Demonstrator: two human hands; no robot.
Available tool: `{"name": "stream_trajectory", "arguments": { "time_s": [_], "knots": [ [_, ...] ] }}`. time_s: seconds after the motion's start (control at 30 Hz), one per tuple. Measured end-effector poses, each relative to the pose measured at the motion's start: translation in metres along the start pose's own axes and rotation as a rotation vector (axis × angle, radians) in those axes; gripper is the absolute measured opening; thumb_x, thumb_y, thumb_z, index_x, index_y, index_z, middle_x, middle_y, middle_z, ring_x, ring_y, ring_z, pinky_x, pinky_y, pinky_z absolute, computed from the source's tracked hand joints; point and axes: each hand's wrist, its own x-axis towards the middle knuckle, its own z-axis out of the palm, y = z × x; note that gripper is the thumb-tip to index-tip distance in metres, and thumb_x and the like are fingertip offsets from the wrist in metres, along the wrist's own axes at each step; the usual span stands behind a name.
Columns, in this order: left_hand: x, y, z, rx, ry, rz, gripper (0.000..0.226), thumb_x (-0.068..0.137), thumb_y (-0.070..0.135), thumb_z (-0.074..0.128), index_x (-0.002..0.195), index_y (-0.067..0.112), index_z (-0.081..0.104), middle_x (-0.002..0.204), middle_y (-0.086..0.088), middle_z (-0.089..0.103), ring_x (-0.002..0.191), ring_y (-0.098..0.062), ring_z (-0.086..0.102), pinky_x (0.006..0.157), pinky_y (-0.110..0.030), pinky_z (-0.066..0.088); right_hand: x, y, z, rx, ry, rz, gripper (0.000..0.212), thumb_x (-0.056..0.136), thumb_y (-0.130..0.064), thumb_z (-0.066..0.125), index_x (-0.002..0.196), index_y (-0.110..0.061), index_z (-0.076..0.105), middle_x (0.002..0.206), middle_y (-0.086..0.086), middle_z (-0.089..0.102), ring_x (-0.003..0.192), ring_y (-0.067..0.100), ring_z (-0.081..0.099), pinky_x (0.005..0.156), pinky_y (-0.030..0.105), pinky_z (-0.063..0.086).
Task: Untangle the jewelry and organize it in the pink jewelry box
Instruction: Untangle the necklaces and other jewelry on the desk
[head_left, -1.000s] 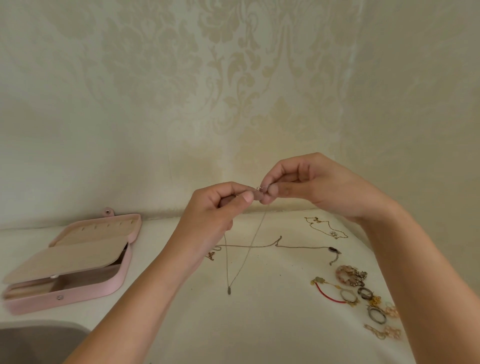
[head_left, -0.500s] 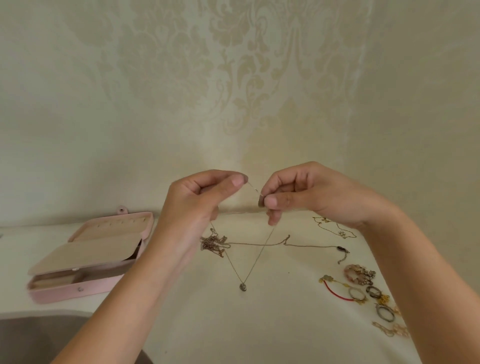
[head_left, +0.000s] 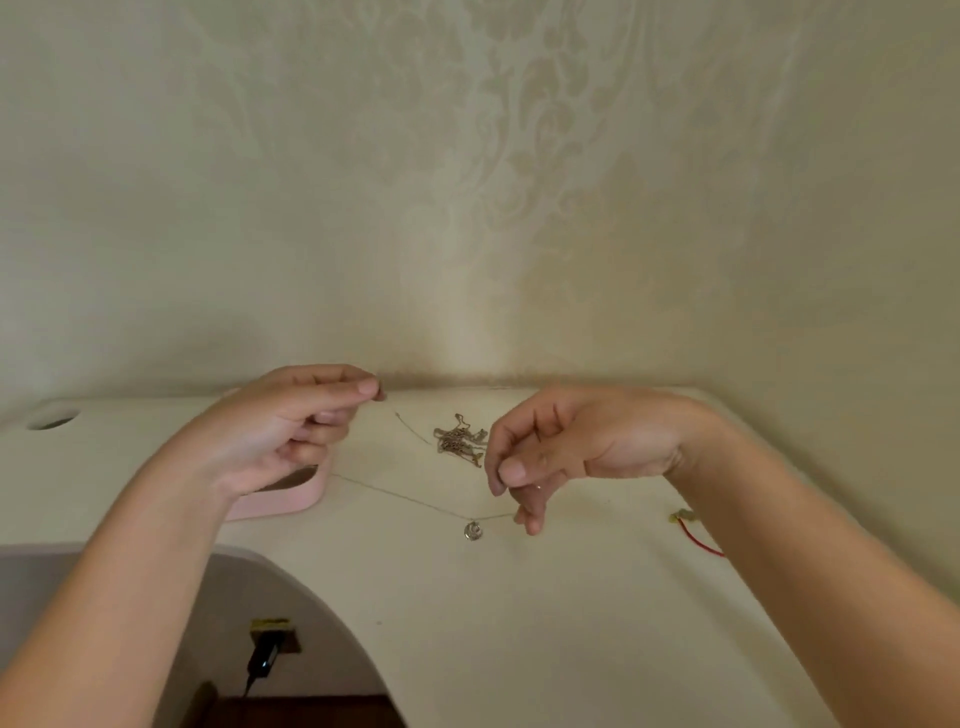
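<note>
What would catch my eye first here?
The left hand and right hand are raised over a pale table, a fine chain strung between them with a small pendant hanging at its lowest point. Behind it a tangled clump of chains lies on the table, and the pink jewelry box peeks out beneath the left hand.

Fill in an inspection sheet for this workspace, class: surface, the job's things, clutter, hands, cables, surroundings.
Surface: white tabletop, curved cutout at front left, round hole far left.
Job's things: pendant necklace strung between the hands, pendant at its lowest point; tangled chains lying behind it; pink jewelry box mostly hidden behind the left hand; red cord bracelet at right.
Clutter: nothing seen.
Hands: left hand and right hand each pinch thumb to forefinger, apparently on the necklace's chain.
Cables: black plug with cable, seen below through the cutout.
Surroundings: patterned cream wallpaper.
</note>
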Motion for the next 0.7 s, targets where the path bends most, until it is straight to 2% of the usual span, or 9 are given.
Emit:
{"name": "stream_trajectory", "arguments": {
  "time_s": [0.07,0.13,0.2,0.37,0.5,0.6,0.7],
  "knots": [
    [0.007,-0.010,-0.004,0.048,0.043,-0.074,0.044,0.044,0.043,0.090,0.073,0.017,0.070,0.057,0.006,0.028,0.039,0.000,0.022,0.030,-0.010,0.017,0.014,0.015,0.003,0.096,0.031,0.068,0.012,0.091,-0.006,0.054,0.087,-0.009,0.064,0.065,0.000,0.063,0.065,0.016,0.067,0.076,0.028,0.055],
    [0.017,-0.019,-0.005,0.105,0.105,-0.124,0.017,0.076,0.025,0.076,0.077,0.012,0.066,0.059,0.004,0.027,0.040,-0.001,0.022,0.030,-0.011,0.014,0.027,0.030,0.007,0.226,0.071,0.145,0.014,0.093,-0.005,0.051,0.087,-0.009,0.064,0.064,0.000,0.064,0.062,0.014,0.067,0.072,0.026,0.056],
    [0.026,-0.026,-0.007,0.167,0.162,-0.163,0.008,0.088,0.013,0.062,0.082,0.008,0.063,0.056,0.004,0.028,0.040,-0.002,0.021,0.031,-0.011,0.013,0.038,0.043,0.012,0.333,0.113,0.197,0.015,0.094,-0.006,0.051,0.087,-0.008,0.063,0.063,0.001,0.064,0.061,0.014,0.067,0.070,0.025,0.057],
    [0.038,-0.026,-0.019,0.221,0.127,-0.208,0.009,0.090,0.015,0.060,0.083,0.009,0.062,0.057,0.005,0.032,0.040,-0.003,0.022,0.031,-0.011,0.014,0.050,0.061,0.016,0.498,0.184,0.228,0.013,0.094,-0.006,0.050,0.088,-0.006,0.062,0.060,0.002,0.064,0.059,0.015,0.068,0.063,0.024,0.057],
    [0.052,-0.025,-0.024,0.313,0.073,-0.270,0.010,0.091,0.013,0.059,0.084,0.006,0.062,0.058,0.003,0.034,0.041,-0.004,0.022,0.031,-0.012,0.015,0.057,0.069,0.021,0.533,0.209,0.280,0.012,0.094,-0.006,0.050,0.088,-0.005,0.061,0.061,0.004,0.066,0.060,0.016,0.069,0.066,0.026,0.059],
    [0.075,-0.031,-0.020,0.407,0.079,-0.345,0.009,0.092,0.010,0.058,0.085,0.005,0.062,0.058,0.001,0.038,0.041,-0.005,0.026,0.034,-0.013,0.020,0.060,0.074,0.019,0.569,0.297,0.248,0.010,0.093,-0.005,0.053,0.094,-0.003,0.063,0.076,0.008,0.071,0.066,0.017,0.070,0.072,0.028,0.058],
    [0.101,-0.041,-0.020,0.491,0.042,-0.464,0.009,0.092,0.007,0.057,0.085,0.003,0.061,0.055,-0.001,0.043,0.036,-0.006,0.037,0.036,-0.014,0.033,0.059,0.076,0.014,0.556,0.448,0.230,0.012,0.091,-0.004,0.055,0.098,-0.005,0.064,0.092,0.010,0.071,0.060,0.013,0.068,0.067,0.026,0.059]
  ]
}}
